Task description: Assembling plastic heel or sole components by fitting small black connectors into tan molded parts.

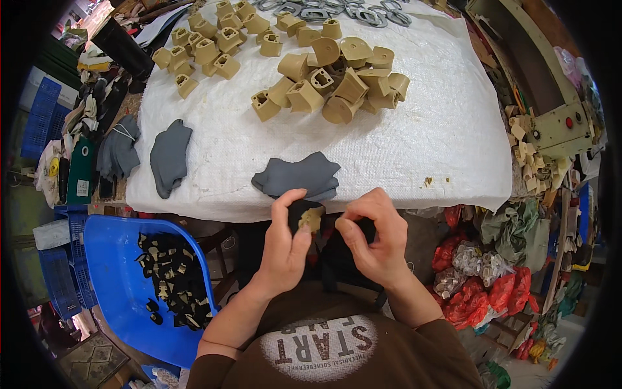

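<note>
In front of my body, just off the table's near edge, my left hand (285, 243) grips a beige shoe heel (312, 221) partly wrapped in dark covering. Thumb and fingers press it from either side. Close by on the right, my right hand (379, 236) is closed with thumb and fingertips together; anything pinched there is too small to make out. A stack of dark grey cover pieces (298, 175) lies at the table edge above my left hand. Beyond it sits a heap of bare beige heels (304, 97), with more loose heels (227, 65) farther left.
White woven sheeting (220, 146) covers the table. More grey pieces (170, 155) lie at left, beside a tied bundle (118, 148). Grey rings (369, 14) lie at the far edge. A blue tub (123, 318) holds dark-covered heels (165, 272). Red bags (470, 305) stand lower right.
</note>
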A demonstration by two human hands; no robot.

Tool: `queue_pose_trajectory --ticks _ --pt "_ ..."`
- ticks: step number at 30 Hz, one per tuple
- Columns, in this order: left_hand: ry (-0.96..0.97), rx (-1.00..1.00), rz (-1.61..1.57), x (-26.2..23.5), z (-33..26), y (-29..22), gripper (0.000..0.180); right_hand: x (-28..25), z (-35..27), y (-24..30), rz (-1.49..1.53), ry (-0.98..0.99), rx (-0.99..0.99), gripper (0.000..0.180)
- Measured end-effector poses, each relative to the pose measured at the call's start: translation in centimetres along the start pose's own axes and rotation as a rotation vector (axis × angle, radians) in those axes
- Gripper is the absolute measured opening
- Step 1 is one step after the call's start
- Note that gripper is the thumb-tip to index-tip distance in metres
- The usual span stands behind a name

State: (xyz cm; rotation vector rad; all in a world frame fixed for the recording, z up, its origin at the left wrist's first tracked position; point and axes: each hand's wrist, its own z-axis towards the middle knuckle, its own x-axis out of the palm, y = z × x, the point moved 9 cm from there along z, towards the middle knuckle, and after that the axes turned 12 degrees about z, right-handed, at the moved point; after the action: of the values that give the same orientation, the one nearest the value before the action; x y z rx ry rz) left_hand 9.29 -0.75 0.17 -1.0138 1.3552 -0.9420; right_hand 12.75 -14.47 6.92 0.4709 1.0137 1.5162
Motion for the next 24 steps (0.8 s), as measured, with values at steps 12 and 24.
queue_pose_trajectory --ticks 12,24 --pt "-0.398 0.464 0.527 0.4 -0.7 -2.7 0.049 2.9 -3.8 -4.4 0.79 -0.441 0.591 0.041" --pt "-0.263 0.244 0.537 0.0 0.2 -1.5 0.049 0.8 -1.8 0.9 0.53 -0.281 0.196 0.022"
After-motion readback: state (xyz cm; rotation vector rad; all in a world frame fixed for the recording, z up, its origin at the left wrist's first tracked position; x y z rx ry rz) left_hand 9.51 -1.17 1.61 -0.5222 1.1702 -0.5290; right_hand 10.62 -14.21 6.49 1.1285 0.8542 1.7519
